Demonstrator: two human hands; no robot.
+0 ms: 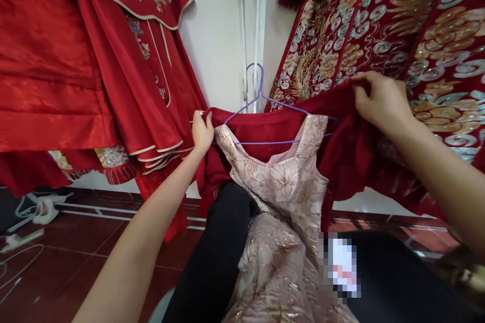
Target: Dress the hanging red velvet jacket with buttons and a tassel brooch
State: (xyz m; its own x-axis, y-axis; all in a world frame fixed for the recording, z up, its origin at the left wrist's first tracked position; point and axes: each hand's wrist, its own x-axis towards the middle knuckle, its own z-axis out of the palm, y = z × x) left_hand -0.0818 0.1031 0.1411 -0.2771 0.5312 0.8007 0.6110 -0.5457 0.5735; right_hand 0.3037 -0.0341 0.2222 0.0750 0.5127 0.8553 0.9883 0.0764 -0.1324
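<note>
I see a dark red garment [341, 146] draped over a purple wire hanger [265, 106], plain and without pattern. In front of it a pale pink dress [280, 186] carries a shimmering gold floral brocade. To my left hang bright red satin robes [125, 60] with cream piping and small embroidered motifs. To my right, a deep red robe [397, 20] is crowded with gold and silver swirling clouds. The floor [56, 272] is reddish-brown; the wall [215, 35] is white.
</note>
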